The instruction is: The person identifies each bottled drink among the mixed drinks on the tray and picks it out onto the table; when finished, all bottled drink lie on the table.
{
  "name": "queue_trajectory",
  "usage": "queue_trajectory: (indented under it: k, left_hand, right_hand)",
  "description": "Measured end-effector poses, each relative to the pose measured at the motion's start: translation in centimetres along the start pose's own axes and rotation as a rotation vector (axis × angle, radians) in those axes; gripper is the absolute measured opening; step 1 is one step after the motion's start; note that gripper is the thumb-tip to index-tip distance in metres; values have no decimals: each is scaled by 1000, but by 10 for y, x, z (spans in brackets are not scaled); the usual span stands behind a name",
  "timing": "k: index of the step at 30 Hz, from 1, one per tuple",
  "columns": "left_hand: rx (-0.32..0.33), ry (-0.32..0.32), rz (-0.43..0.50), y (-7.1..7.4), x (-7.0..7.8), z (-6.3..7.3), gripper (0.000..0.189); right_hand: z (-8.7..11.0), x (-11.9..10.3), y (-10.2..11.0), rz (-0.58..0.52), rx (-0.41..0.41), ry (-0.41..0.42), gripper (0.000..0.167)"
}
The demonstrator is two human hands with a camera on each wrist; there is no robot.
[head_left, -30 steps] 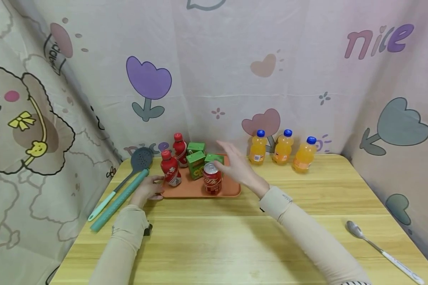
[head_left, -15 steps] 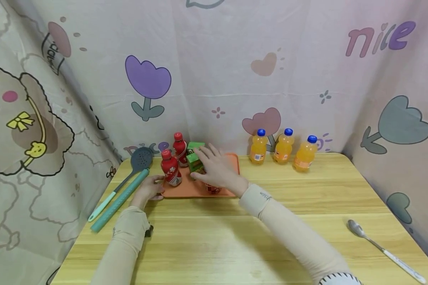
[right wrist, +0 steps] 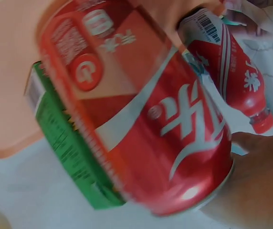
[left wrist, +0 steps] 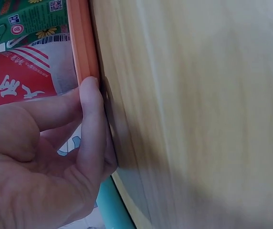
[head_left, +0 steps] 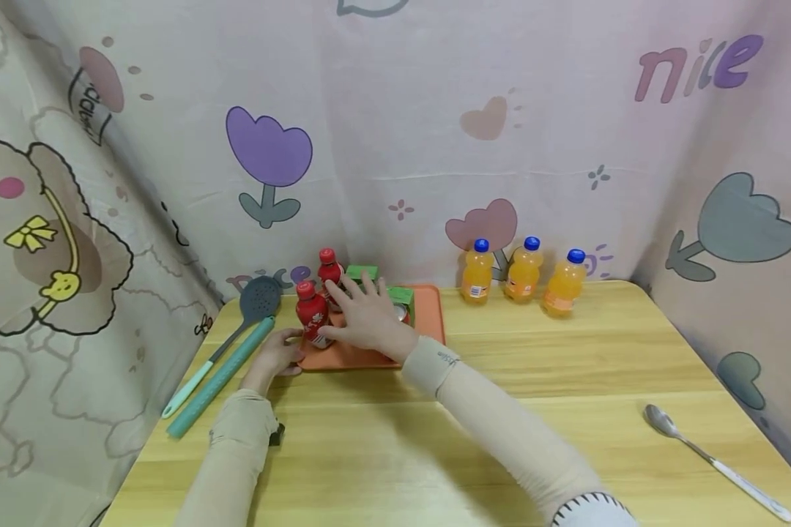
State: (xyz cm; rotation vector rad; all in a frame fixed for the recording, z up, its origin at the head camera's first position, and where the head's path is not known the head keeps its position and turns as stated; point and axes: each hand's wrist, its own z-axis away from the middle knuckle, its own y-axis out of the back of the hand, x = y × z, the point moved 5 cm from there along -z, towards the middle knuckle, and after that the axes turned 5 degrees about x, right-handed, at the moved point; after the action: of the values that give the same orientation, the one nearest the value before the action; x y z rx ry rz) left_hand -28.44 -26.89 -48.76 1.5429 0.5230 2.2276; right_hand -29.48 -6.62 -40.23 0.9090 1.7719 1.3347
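My left hand (head_left: 277, 356) grips the left end of the orange tray (head_left: 430, 318); in the left wrist view its fingers pinch the tray's rim (left wrist: 83, 40). Over the tray, my right hand (head_left: 373, 323) is spread with fingers extended, its thumb overlapping the front red bottle (head_left: 311, 313) in the head view. Another red bottle (head_left: 328, 268) stands behind. Green drink cartons (head_left: 402, 296) are partly hidden by the right hand. A red soda can (right wrist: 141, 109) fills the right wrist view, close beside that hand; in the head view little more than its top shows.
Several orange-juice bottles (head_left: 477, 272) with blue caps stand at the back right. A skimmer (head_left: 260, 298) and a teal rod (head_left: 220, 377) lie left of the tray. A long-handled spoon (head_left: 715, 462) lies at the right. Patterned curtain (head_left: 395, 132) hangs behind the wooden table (head_left: 382, 454).
My right hand has moved left across the tray, from beside the can toward the red bottles, with fingers spreading. The left hand stays at the tray's end.
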Motion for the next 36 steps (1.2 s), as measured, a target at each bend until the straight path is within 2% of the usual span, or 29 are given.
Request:
queue_trajectory:
  k: [4, 8, 13, 24, 30, 36]
  left_hand:
    - [-13, 4, 5, 0, -3, 0, 61]
    - [-40, -3, 36, 1, -7, -7, 61]
    - [-39, -6, 67, 3, -12, -12, 63]
    - [-25, 1, 26, 1, -2, 0, 61]
    - [-21, 4, 23, 1, -2, -2, 60]
    - [-11, 16, 10, 1, -2, -2, 59]
  right_hand:
    - [-6, -7, -5, -10, -4, -26, 96]
    - [-11, -11, -8, 6, -1, -61, 97]
    - [-17, -16, -11, 16, 0, -85, 92]
    - [-25, -23, -12, 10, 8, -143, 85]
    - [-30, -24, -15, -4, 31, -187, 82]
    - [-33, -27, -16, 18, 55, -191, 77]
